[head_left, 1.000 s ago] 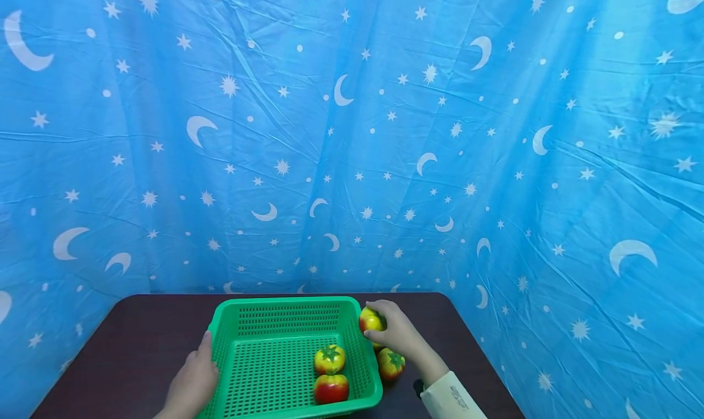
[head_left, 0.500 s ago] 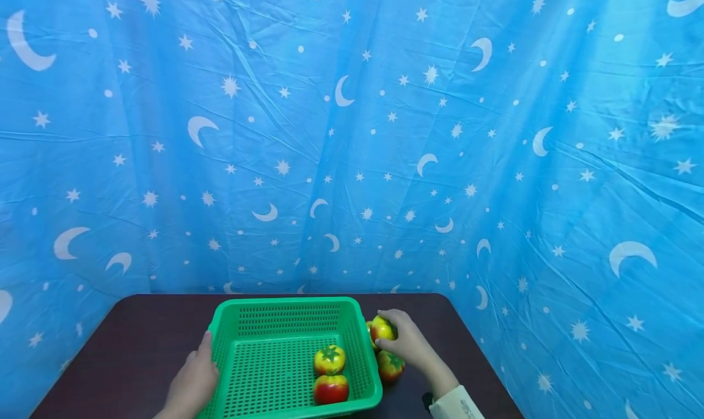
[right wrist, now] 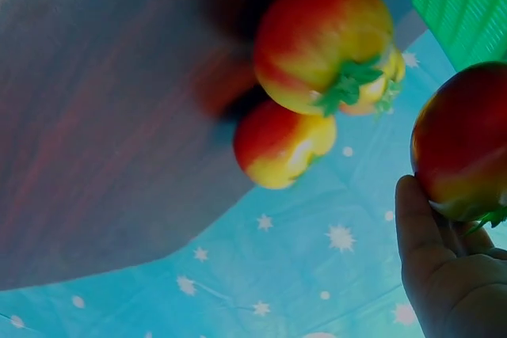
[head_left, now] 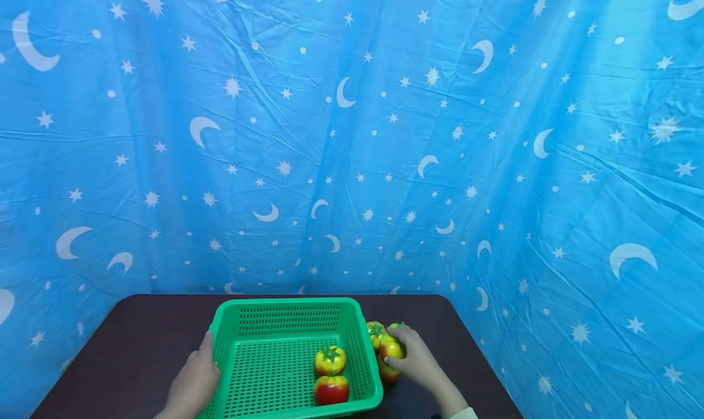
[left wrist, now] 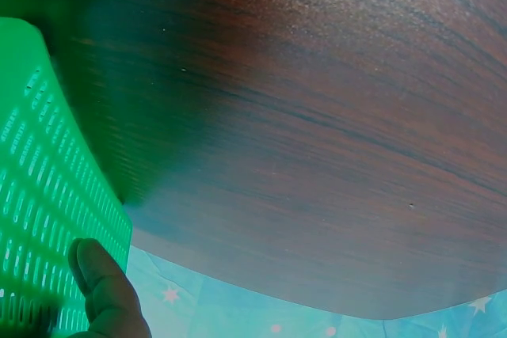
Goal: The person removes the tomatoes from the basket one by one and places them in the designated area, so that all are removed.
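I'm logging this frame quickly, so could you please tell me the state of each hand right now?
Left hand: open, resting against the green basket.
Right hand: gripping a tomato beside the basket.

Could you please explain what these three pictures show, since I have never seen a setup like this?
No machine here: a person works with two bare hands and wears three cameras. The wide picture comes from the head and looks down at a dark wooden table before a blue star-and-moon curtain. The other two come from the wrists, looking along each hand. A green plastic basket holds two toy tomatoes. The left hand rests on the basket's left wall. The right hand grips another tomato beside the basket, next to more tomatoes lying on the table.
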A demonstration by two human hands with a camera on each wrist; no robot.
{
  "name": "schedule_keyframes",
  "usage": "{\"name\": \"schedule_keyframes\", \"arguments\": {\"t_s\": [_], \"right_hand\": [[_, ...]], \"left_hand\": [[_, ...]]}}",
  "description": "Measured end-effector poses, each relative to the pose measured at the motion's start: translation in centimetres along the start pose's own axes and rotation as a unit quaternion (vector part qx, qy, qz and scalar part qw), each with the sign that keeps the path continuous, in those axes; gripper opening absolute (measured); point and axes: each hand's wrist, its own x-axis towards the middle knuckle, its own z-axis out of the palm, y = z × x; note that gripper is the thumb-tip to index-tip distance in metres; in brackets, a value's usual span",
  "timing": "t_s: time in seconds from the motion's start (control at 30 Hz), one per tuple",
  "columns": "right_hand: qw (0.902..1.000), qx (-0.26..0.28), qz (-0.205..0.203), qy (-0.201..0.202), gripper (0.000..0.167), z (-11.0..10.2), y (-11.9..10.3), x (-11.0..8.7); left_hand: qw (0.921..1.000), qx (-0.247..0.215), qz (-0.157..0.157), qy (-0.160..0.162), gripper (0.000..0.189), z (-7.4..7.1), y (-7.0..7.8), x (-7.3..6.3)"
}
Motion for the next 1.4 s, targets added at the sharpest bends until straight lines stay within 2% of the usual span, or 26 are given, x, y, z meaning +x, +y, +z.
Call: {"name": "schedule_keyframes", "arguments": {"t_s": [0.27,0.53,0.83,1.07,1.4], "right_hand": [[1.0,-0.007,0.005,-0.004,0.059,1.0,0.8,-0.7],[0.9997,0.0,0.013,-0.02,0.058,1.2,0.9,-0.8],[0.9996,0.006,0.018,-0.021,0.059,1.9,1.5,-1.4],[0.9994,0.013,0.023,-0.021,0.059,1.9,1.4,-1.9],[0.9987,0.012,0.033,-0.036,0.057,2.3,1.5,-2.8]], "left_hand": [[0.9999,0.011,0.005,0.009,0.069,0.0,0.1,-0.3],[0.9997,0.019,0.002,0.013,0.069,-0.1,0.0,-0.2],[0.9999,0.011,0.005,0.01,0.069,0.0,-0.1,-0.2],[0.9995,0.022,0.009,0.021,0.069,0.0,0.0,-0.2],[0.9999,0.012,0.003,0.002,0.069,-0.1,-0.1,0.0]]}}
